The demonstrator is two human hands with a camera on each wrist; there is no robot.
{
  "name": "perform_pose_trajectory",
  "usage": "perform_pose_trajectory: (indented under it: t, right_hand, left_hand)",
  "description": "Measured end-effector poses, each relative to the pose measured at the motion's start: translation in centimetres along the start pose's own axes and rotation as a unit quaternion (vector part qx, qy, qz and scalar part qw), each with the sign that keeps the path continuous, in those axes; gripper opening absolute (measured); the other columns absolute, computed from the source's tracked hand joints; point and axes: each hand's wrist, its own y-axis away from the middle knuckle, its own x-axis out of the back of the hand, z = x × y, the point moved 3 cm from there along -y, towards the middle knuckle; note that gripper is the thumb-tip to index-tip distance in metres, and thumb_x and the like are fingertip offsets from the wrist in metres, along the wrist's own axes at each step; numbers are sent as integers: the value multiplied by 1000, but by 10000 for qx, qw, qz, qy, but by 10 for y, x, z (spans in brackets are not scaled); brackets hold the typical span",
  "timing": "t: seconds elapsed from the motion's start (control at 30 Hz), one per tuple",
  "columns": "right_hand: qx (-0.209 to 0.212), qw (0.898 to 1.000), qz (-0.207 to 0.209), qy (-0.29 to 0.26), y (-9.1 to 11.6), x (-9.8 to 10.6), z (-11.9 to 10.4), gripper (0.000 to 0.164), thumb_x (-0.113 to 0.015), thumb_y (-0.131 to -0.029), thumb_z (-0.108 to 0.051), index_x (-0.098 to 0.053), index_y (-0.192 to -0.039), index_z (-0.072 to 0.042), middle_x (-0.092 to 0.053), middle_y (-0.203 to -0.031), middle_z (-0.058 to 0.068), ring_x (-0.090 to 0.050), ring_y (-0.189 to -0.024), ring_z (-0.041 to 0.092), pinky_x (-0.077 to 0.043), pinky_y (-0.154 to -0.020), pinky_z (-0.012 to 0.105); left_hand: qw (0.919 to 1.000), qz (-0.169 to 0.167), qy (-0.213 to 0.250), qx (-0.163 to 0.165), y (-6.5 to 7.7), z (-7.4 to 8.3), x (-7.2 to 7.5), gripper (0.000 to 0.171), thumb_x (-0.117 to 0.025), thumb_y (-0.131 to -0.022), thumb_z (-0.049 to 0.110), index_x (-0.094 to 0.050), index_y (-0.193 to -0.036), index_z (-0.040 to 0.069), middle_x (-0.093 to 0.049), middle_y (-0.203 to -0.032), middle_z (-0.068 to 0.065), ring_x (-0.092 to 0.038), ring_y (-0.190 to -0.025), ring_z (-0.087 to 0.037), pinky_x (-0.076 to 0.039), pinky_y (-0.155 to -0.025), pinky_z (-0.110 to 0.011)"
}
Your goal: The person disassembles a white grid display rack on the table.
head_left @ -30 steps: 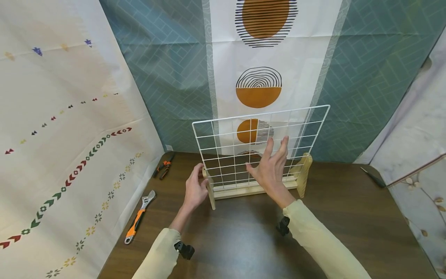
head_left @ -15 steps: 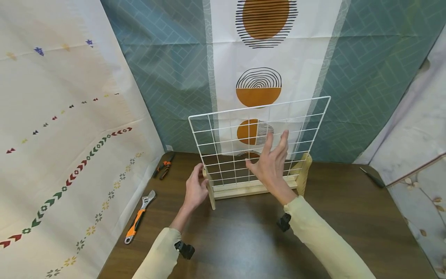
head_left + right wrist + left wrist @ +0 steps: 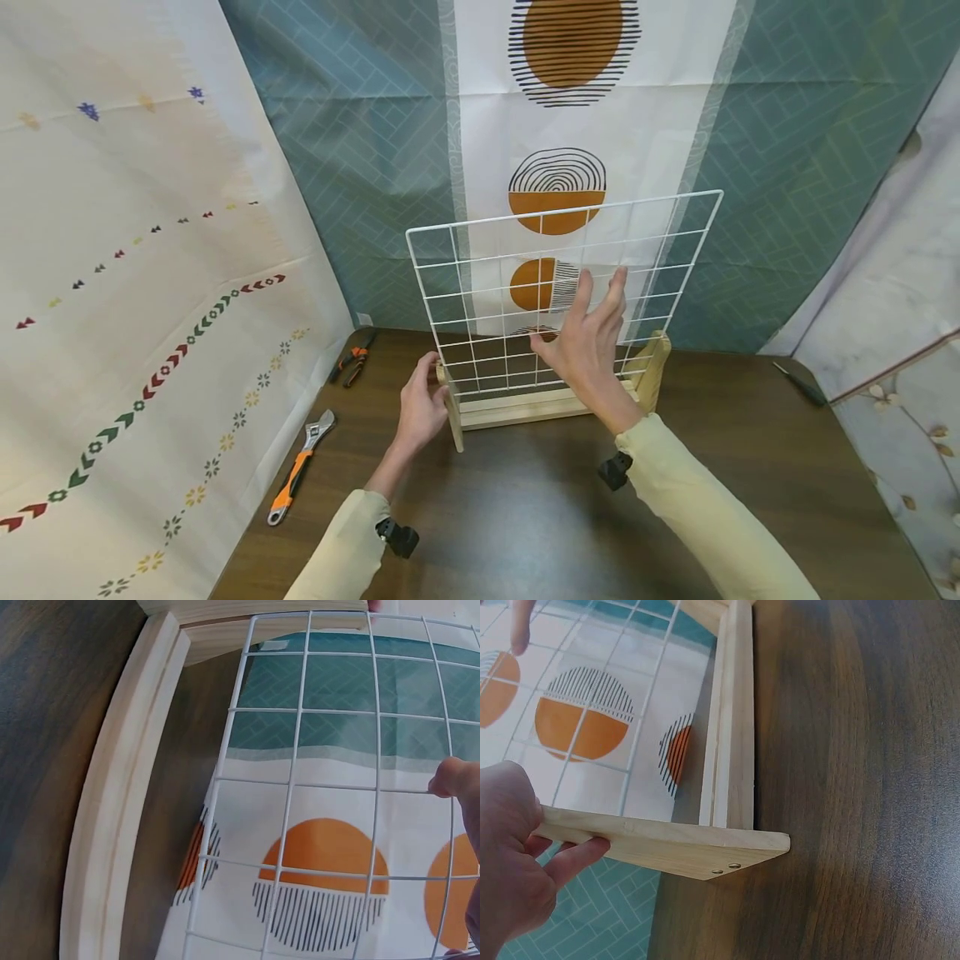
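Presently, the left hand [image 3: 422,406] grips the wooden left end panel [image 3: 682,844], while the right hand [image 3: 588,354], spread wide, touches the wire grid [image 3: 291,782], which is positioned above the front rail [image 3: 517,411].

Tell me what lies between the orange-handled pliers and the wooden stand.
Bare tabletop, then the left hand, which grips the wooden stand; this shows in the head view.
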Motion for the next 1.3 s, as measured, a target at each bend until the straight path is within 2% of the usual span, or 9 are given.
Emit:
perform_pose_trajectory:
  t: [0.2,0.47,0.77,1.0,1.3]
  right_hand:
    - [-53,10000,-39,-32,-5,4,0,121,-93,-57,-44,-26,-146,2,-3,-153,38,-25,-133,58,-35,-99,69]
    - [-44,10000,-64,-44,-15,7,-1,123,-94,-56,-42,-24,-147,2,-2,-153,37,-25,-133,57,-36,-99,68]
    - [-180,9996,-150,-124,-25,12,-4,125,-97,-52,-38,-24,-146,2,-2,-153,37,-24,-133,57,-36,-98,68]
    - [-176,9996,-185,-142,-32,15,-6,126,-97,-53,-40,-23,-147,1,-1,-153,37,-24,-133,56,-36,-99,68]
    - [-213,9995,-199,-95,-43,21,-9,128,-97,-52,-41,-23,-148,1,0,-154,36,-26,-132,55,-41,-94,68]
  left_hand:
    - [10000,38,16,-50,0,0,0,59,-63,-79,-23,-50,-131,1,-62,-110,-17,-66,-98,-34,-54,-83,-47]
    - [10000,36,28,-84,0,-1,0,60,-62,-80,-23,-50,-131,6,-62,-111,-16,-66,-99,-32,-54,-83,-47]
    - [10000,-49,20,56,0,-1,0,59,-61,-81,-22,-50,-132,6,-61,-112,-16,-65,-101,-32,-53,-87,-46]
    - [10000,13,19,-58,0,-1,-1,61,-63,-79,-23,-49,-132,4,-62,-111,-16,-65,-101,-32,-53,-86,-47]
    - [9999,-84,30,-111,1,-3,-1,61,-63,-80,-22,-47,-132,5,-63,-115,-23,-66,-102,-36,-53,-87,-50]
